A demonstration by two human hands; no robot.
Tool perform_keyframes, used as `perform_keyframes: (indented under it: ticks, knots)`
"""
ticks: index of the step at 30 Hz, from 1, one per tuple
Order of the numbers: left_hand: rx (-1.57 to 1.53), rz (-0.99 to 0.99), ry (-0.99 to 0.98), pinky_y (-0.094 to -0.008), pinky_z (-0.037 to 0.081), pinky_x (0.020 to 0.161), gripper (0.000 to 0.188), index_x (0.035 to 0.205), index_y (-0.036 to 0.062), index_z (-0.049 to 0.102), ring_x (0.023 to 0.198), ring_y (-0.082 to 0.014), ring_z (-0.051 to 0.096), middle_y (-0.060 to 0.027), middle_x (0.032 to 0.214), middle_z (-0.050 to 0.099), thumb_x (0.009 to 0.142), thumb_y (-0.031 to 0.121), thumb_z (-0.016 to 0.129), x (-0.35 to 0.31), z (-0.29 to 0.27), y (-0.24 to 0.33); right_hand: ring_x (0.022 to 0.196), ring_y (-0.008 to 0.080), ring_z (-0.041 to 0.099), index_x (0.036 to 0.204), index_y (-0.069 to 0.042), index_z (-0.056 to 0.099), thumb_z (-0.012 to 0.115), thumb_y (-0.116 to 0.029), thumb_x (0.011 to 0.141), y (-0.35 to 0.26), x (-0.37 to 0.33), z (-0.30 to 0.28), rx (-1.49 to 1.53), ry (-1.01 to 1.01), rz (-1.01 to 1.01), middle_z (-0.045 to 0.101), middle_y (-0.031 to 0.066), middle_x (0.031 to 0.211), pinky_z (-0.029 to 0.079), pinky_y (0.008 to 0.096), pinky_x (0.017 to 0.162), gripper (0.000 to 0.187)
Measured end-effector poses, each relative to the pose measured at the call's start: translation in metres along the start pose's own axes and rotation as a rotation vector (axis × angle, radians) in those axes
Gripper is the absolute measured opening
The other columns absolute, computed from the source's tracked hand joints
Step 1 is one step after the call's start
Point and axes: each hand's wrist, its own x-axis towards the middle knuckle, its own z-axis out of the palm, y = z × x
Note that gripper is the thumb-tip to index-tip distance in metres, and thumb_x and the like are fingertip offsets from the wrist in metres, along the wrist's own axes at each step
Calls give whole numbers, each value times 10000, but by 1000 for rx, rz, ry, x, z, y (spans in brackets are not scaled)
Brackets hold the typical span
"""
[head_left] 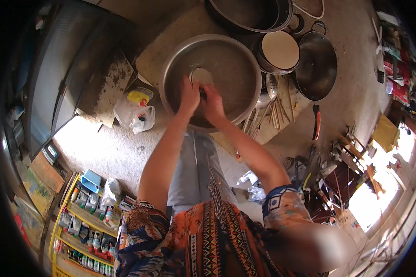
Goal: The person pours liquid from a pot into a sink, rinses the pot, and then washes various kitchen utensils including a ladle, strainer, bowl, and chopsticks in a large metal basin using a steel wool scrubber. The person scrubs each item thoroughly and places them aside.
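Note:
A wide metal basin (245, 60) stands in front of me. Over its near half, both my hands close around a round, pale-faced utensil (201, 75) with a dark part like a handle; its exact kind is unclear. My left hand (188, 95) grips its left side, fingers wrapped and slightly blurred. My right hand (212, 102) closes on the dark part from the right. The fingers partly hide the utensil.
Right of the basin are a pot (280, 51) with a pale round top, a dark wok (315, 64), a slotted spoon (272, 85) and several thin sticks (277, 115). A large black pan (249, 16) stands beyond. Leftward lie a plastic bag (141, 119) and a yellow shelf (85, 212) of bottles.

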Motion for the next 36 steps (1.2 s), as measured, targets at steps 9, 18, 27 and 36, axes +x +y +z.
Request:
perform_keyframes:
  ticks: [9, 18, 27, 36]
  knots:
    - [395, 93, -137, -490, 382, 884, 435, 1023, -81, 485, 1033, -469, 493, -346, 1061, 520, 922, 336, 416, 23, -25, 7, 1013, 351, 539, 1027, -45, 588, 555, 14, 703, 24, -1, -15, -242, -204, -209, 574, 158, 1088, 437, 398, 885, 331]
    - [485, 354, 94, -471, 410, 863, 432, 1243, -66, 364, 1056, -435, 477, -298, 1162, 457, 886, 140, 492, -8, -22, 0, 1153, 321, 461, 1077, -62, 575, 618, -35, 700, 4, -19, -10, -173, -103, -84, 540, 131, 1176, 364, 395, 1000, 380]
    - [732, 965, 187, -365, 482, 894, 448, 1283, 68, 430, 1119, -319, 510, -139, 1196, 465, 852, -28, 501, -14, -34, 25, 1095, 315, 483, 1033, -74, 573, 645, -53, 697, -27, -12, -69, -269, 226, 26, 525, 108, 1198, 387, 427, 942, 345]
    - [716, 849, 190, -394, 397, 971, 542, 1303, 48, 393, 1150, -332, 449, -165, 1235, 465, 788, -106, 463, -5, -38, 36, 1227, 360, 354, 1272, -44, 390, 753, -255, 677, 97, -99, -205, -589, 512, 419, 371, 193, 1342, 315, 448, 1004, 729]
